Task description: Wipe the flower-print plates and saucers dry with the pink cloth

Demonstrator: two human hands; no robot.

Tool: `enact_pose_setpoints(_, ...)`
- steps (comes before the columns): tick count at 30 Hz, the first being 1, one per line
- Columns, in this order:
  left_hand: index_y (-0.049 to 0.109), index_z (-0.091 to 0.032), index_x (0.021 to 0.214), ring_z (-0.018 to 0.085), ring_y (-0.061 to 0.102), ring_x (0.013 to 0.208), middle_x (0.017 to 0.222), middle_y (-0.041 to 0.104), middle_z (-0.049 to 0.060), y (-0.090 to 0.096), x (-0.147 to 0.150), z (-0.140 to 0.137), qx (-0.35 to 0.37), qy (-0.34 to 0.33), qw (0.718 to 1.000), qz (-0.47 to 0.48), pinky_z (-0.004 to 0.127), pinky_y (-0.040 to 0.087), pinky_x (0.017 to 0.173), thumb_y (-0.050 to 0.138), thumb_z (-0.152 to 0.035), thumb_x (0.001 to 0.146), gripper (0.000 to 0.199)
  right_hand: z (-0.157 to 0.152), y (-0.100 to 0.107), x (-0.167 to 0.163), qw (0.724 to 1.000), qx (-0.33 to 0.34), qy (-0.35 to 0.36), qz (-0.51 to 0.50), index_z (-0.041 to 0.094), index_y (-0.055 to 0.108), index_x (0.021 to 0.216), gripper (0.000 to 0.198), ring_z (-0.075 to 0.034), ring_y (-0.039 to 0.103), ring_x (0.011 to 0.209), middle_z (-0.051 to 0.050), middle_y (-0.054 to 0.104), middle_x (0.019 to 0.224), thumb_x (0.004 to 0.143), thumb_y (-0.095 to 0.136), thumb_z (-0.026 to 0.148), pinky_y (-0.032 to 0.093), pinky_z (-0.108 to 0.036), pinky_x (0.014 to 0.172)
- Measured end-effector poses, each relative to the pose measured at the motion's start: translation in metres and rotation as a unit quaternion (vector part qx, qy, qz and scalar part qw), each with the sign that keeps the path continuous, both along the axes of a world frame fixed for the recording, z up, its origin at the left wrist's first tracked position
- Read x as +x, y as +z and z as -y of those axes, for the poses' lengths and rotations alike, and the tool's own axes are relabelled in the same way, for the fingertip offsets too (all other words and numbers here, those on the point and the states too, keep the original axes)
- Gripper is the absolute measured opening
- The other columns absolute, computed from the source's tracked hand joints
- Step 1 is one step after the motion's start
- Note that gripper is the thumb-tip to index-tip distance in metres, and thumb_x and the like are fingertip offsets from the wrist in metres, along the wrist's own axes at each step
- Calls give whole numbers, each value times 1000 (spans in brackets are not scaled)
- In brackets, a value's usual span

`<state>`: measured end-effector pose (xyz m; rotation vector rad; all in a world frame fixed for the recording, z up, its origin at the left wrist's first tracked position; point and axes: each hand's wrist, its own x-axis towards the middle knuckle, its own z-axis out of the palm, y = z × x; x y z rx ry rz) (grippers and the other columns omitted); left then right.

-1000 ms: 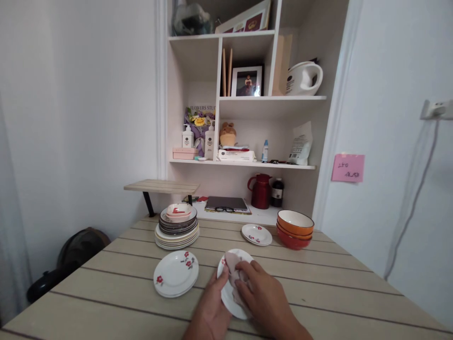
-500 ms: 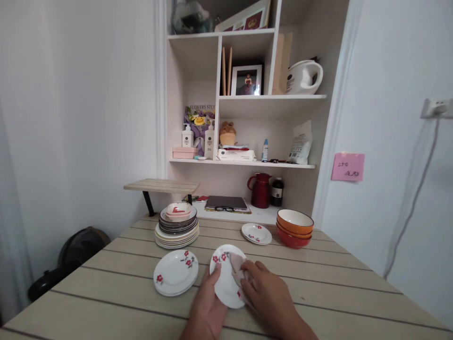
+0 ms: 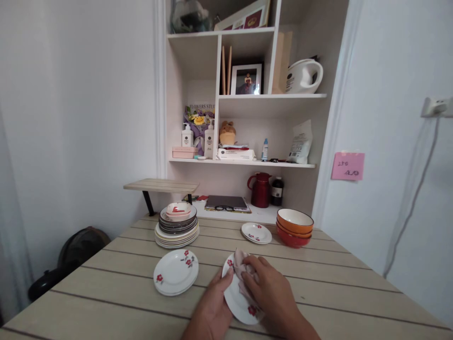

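Note:
A white plate [image 3: 236, 298] with red flowers is tilted up above the table in front of me. My left hand [image 3: 216, 302] grips its left edge, thumb on the upper face. In my right hand [image 3: 271, 288] is a bunched pale pink cloth [image 3: 241, 263], pressed against the right part of the plate and covering some of it. To the left lies a short stack of matching flowered plates [image 3: 176, 273]. Further back on the right, smaller flowered plates [image 3: 256, 233] sit stacked together.
A tall stack of plates [image 3: 177, 238] topped with small square bowls [image 3: 178, 210] stands back left, near a raised wooden shelf [image 3: 162, 185]. Orange and red bowls [image 3: 295, 228] are stacked back right. Behind the table are a closed laptop [image 3: 227, 203], glasses [image 3: 224, 208] and a red jug [image 3: 261, 190].
The held plate has shifted right and slightly toward me, and it has turned a little. Both hands moved with it, the cloth staying against its face.

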<state>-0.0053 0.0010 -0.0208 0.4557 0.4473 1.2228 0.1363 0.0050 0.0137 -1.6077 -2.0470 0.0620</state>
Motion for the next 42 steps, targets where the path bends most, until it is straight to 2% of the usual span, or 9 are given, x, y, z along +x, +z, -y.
enact_pose_setpoints(7,54,-17,129,30,68,97,109,71,16,1,-7,-2,-46,32,998,13,45,46,92,69,-32,78,55,-5,-1,7,998,-15,-57,22,28,59,110,27,-19,64,80,-5,66,105,90,42,33,31,-27,58)
enact_pose_setpoints(12,51,-14,132,31,68,97,109,71,17,1,-12,-5,-63,39,997,27,46,45,93,65,-33,81,56,-1,-6,0,999,-30,-13,31,27,60,105,23,-20,64,79,-4,67,100,88,45,30,32,-27,60)
enact_pose_setpoints(18,56,-17,127,28,69,94,105,73,13,0,-6,-2,-14,13,1000,17,41,46,91,68,-30,80,50,5,-4,-8,999,-15,35,6,28,59,107,23,-19,64,83,-3,67,104,88,46,31,34,-27,64)
enact_pose_setpoints(25,62,-17,119,27,68,97,105,73,13,-6,0,-4,15,-20,1000,-1,40,46,91,69,-25,79,42,-1,1,2,999,-8,-30,9,28,59,106,23,-19,64,81,-4,67,102,90,43,33,31,-27,59)
enact_pose_setpoints(28,59,-17,123,28,68,98,109,72,14,-3,-3,-2,-4,-5,1000,5,41,46,93,70,-26,78,47,-4,2,9,997,-19,-73,16,28,58,108,25,-19,64,80,-5,67,105,91,41,33,28,-27,57)
enact_pose_setpoints(31,54,-16,129,28,68,99,110,71,15,3,-7,0,-37,22,999,16,42,45,93,68,-29,79,54,-5,1,12,995,-34,-87,23,27,58,109,26,-20,64,80,-6,67,105,90,41,34,27,-27,56)
enact_pose_setpoints(36,52,-15,130,28,69,94,102,73,15,8,-10,-2,-56,58,997,6,43,46,91,64,-30,83,52,-1,-3,3,998,-38,-39,32,26,59,106,25,-21,64,81,-6,68,101,88,43,32,30,-28,60)
enact_pose_setpoints(42,60,-17,120,26,69,91,97,74,13,-1,-3,-3,-11,16,1000,4,39,48,87,67,-31,81,43,6,-4,-9,999,-17,46,-1,28,58,107,23,-20,63,85,-3,66,105,87,46,31,34,-27,66)
